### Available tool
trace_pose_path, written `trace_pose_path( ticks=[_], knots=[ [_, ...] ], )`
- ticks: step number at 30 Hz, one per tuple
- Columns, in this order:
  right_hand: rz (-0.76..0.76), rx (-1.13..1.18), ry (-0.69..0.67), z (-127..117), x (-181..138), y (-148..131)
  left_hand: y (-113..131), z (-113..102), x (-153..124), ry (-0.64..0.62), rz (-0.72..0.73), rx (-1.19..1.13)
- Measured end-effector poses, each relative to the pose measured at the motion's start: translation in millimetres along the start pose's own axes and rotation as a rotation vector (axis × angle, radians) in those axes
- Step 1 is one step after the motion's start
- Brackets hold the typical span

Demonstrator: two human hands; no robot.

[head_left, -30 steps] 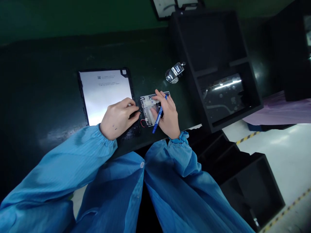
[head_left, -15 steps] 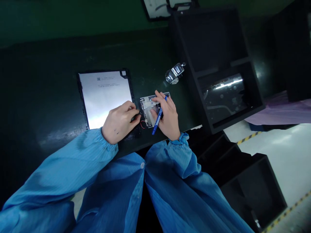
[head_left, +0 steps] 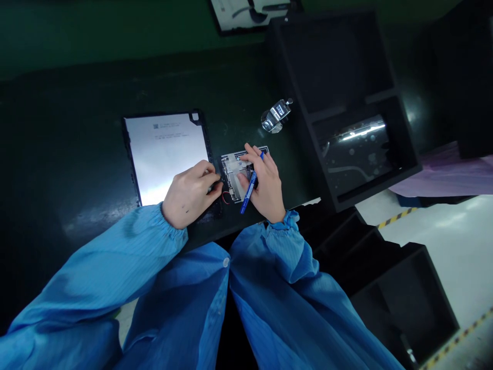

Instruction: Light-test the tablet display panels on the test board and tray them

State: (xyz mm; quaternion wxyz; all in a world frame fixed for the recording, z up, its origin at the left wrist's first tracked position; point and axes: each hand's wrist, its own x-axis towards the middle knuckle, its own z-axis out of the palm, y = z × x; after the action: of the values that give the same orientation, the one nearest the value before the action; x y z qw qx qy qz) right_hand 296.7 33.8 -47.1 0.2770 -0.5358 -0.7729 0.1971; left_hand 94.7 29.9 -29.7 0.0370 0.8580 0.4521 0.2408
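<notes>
- Pinching, thumb and fingertips drawn together, the left hand (head_left: pixel 192 194) works at the seam between a white-backed panel (head_left: pixel 167 149) and a circuit board (head_left: pixel 234 187).
- Spread over the board's right part is the right hand (head_left: pixel 267 187), a blue pen (head_left: pixel 250 188) gripped among its fingers; the two hands are apart, the board's left strip between them.
- The board lies on the dark table (head_left: pixel 77 154), just right of the panel, with a thin red wire (head_left: pixel 223 197) looping from its near left corner.
- That wire looks like the weak point: a tug from the left fingers, or a slide of the board to the right, could strain its joint.
- The pen lies slantwise over the board, so a loosened right grip could drop it onto the components; a hard press from the thumb could also flex the board.
- The board's left edge runs from far to near, drifting slightly right, and its far edge runs left to right; the pen's long axis goes from near left to far right, and the panel's runs near to far.
- With the right hand covering so much and the left fingertips so small, I cannot tell which board side is longer, or what, if anything, the left pinch holds.
- Beyond the right hand, a metal counter (head_left: pixel 276 115) stands before a black tray (head_left: pixel 304 123).
</notes>
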Motion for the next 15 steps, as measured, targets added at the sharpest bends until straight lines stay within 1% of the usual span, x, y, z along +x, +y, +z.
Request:
trace_pose_path(
  ticks=[4,10,15],
  knots=[
    [0.054,0.03,0.03,-0.6,2.7,-3.9,-0.5,3.6,0.1,0.0,0.008,-0.003],
    [0.185,-0.041,0.073,3.5,12.9,-12.8,-1.1,6.8,0.3,-0.045,-0.022,0.006],
    [0.218,-0.107,0.075,2.9,17.3,-17.5,-3.7,7.3,2.2,-0.012,-0.002,-0.019]
  ],
)
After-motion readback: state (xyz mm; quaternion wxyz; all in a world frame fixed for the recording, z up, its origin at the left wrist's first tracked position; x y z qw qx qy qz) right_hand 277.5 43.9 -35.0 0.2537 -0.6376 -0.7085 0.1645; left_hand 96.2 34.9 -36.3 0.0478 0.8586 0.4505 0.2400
